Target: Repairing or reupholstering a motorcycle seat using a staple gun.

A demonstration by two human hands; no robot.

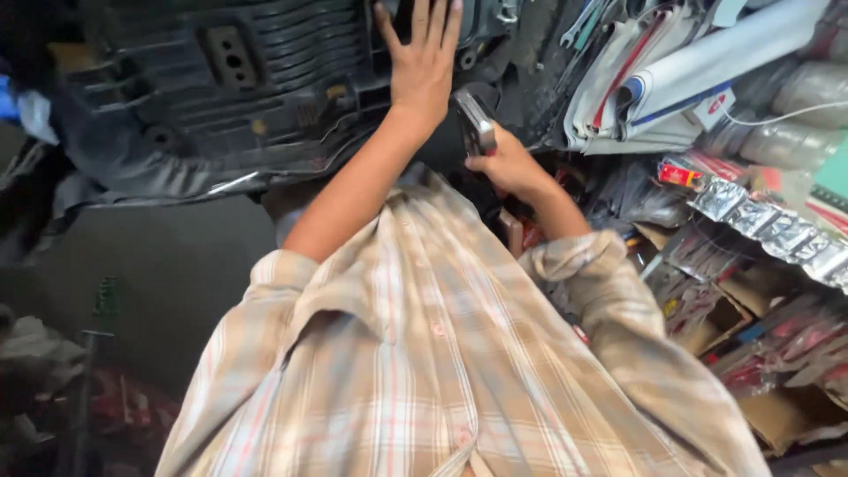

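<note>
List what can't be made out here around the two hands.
- Head view: left hand, fingertips cut off by the top edge.
- Head view: the flat grey object in the right hand is blurred; its kind is unclear.
- Head view: black ribbed panel, its left part lost in shadow.

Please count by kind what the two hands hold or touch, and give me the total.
Black ribbed plastic panel, under the flat left hand: 1
Small grey metal tool, gripped in the right hand: 1
Total: 2
</note>
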